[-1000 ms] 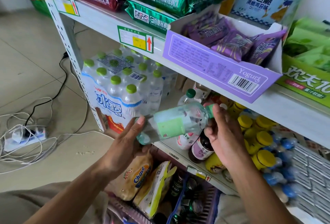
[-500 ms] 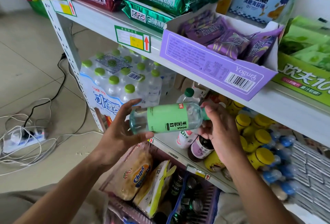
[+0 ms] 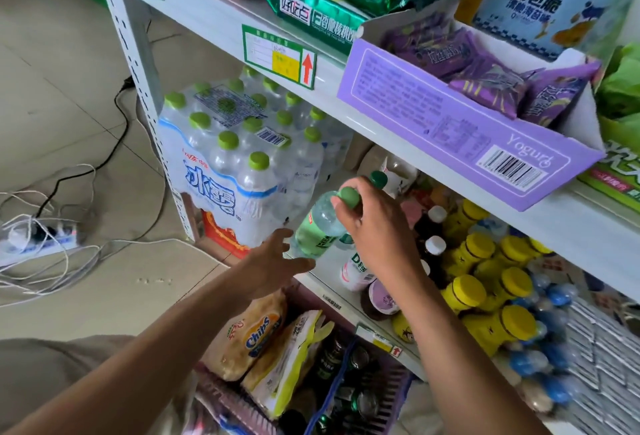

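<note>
Green-labelled soda bottle (image 3: 317, 232) is hanging tilted over the front of the lower shelf (image 3: 329, 272), with its green cap (image 3: 349, 197) leaning toward 1 o'clock and its base pointing toward 7 o'clock. The right hand (image 3: 374, 230) is reaching in from 5 o'clock and is carrying the bottle by the top, its fingers (image 3: 362, 192) curling round the cap and pinching it. The left hand (image 3: 273, 265) is lying at the bottle's 7 o'clock with its fingers spread and relaxed, grasping nothing. Its fingertips and thumb are sitting right at the bottle's base, though whether they are touching it is unclear.

At the bottle's 10 o'clock a shrink-wrapped pack of water bottles (image 3: 242, 171) is standing on the same shelf. At 4 o'clock, just beside the right wrist, a white drink bottle (image 3: 356, 268) is standing upright, and yellow-capped bottles (image 3: 485, 251) are crowding the shelf at 3 o'clock. A purple yogurt snack box (image 3: 450, 123) is sitting on the shelf above, at 2 o'clock. Below the hands, at 6 o'clock, a bag of chips (image 3: 256, 330) is leaning in a pink basket (image 3: 391, 396). On the floor at 9 o'clock a power strip (image 3: 45, 240) is lying among tangled cables.
</note>
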A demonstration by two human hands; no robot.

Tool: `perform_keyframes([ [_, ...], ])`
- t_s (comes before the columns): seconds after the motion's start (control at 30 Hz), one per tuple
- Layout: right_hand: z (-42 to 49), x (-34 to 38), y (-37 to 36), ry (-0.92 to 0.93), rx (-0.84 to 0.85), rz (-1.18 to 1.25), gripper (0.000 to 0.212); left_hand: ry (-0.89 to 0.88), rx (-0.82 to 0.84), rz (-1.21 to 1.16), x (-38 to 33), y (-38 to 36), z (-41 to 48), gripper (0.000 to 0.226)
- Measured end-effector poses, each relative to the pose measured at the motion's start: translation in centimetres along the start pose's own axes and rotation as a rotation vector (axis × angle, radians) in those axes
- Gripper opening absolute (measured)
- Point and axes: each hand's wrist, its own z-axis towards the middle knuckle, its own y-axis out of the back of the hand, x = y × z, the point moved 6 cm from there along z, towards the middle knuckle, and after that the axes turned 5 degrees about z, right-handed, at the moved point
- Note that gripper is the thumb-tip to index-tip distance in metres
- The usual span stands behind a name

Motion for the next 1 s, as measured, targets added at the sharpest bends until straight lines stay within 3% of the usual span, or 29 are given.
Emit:
perform_keyframes([
  [0.1, 1.5, -0.2, -2.1, -0.005, 0.065, -0.040, 0.024, -0.015, -0.045, 0.151, -0.2, 0.0, 0.3, 0.080],
  [0.37, 3.9, 0.0, -7.5, 0.004, 0.196, -0.082, 0.025, -0.073, -0.062, 0.165, -1.1, 0.8, 0.6, 0.068],
  [0.53, 4.2, -0.2, -7.2, -0.026, 0.255, -0.083, 0.026, 0.002, 0.030, -0.142, -0.4, 1.0, 1.3, 0.069],
  [0.67, 4.9, -0.3, -6.0, -0.080, 0.381, -0.075, 0.035, -0.014, 0.017, -0.257, 0.1, 0.6, 1.3, 0.097],
  [0.83, 5.9, -1.9, 0.1, -0.106, 0.065, -0.272, 0.033, -0.027, 0.055, -0.312, 0.0, 0.3, 1.1, 0.100],
  [0.9, 5.7, -3.6, 0.4, -0.207, 0.179, -0.324, 0.039, -0.041, 0.061, -0.315, 0.0, 0.3, 1.2, 0.104],
  [1.0, 5.0, -4.4, -0.1, -0.253, 0.242, -0.266, 0.024, -0.041, 0.078, -0.326, 0.2, 0.3, 1.3, 0.112],
])
